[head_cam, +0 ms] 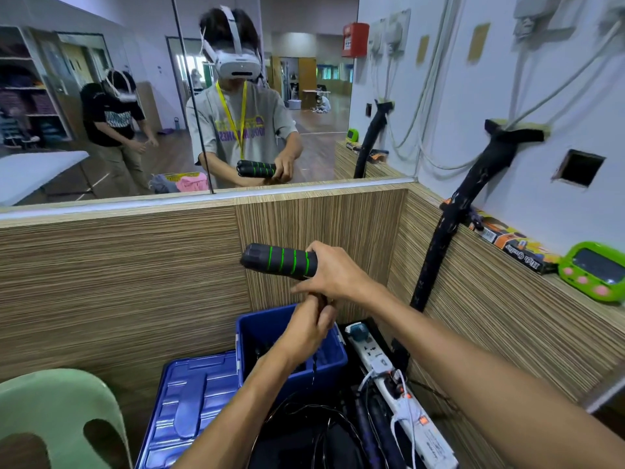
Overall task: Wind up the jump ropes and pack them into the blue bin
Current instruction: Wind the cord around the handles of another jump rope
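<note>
Winding the jump rope over the blue bin

The right hand (pixel 333 272) clamps its grip on the jump rope handles (pixel 280 261), long axis level, pointing left. Just below, the left hand (pixel 309 324) pinches the cord, nearer the open blue bin (pixel 252 333) directly beneath both.

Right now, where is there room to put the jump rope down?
The blue bin is open below the hands, though dark things already lie inside. Its flat blue lid, between the bin and the green chair, is bare. Right of the bin it is crowded: a power strip and tangled cables. The right hand grips the handles; the left hand pinches beneath.
</note>
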Demonstrator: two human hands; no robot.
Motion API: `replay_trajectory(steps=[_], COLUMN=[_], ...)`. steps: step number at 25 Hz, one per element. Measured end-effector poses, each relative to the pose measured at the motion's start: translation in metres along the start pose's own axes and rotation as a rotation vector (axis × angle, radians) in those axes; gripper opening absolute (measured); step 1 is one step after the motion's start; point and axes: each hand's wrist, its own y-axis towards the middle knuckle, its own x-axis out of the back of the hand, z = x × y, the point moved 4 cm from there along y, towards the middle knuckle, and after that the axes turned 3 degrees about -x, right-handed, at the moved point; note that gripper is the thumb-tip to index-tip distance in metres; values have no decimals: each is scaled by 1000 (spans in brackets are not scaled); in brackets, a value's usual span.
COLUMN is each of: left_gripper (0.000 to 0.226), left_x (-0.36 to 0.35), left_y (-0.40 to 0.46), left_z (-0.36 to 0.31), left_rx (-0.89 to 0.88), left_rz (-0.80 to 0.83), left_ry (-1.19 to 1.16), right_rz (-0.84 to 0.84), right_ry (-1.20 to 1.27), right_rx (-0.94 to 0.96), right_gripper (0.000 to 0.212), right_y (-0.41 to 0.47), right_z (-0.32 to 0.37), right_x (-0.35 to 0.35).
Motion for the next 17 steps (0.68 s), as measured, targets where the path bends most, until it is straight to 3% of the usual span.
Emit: replay_trajectory(steps=[5, 8, 9, 13, 15, 17], left_gripper=[34, 21, 12, 36, 49, 45], left_x=[19, 59, 75, 111, 110, 99], left_y=[-8, -11, -7, 27, 46, 56], left_z=[23, 49, 52, 26, 0, -32], left_rx=[84, 221, 257, 244, 234, 161], left_rz=[149, 214, 247, 355, 404, 431], left_ry=[87, 92, 141, 642, 922, 1085], right_rz=[62, 116, 137, 201, 185, 180], right_ry=[-79, -202, -233, -422, -537, -556], right_rx=[61, 201, 252, 390, 370, 261], right_gripper=[28, 27, 30, 51, 68, 83], right_y=[-17, -39, -48, -76, -78, -72], right_z=[3, 2, 0, -12, -18, -26], right_x=[3, 4, 2, -27, -43, -51])
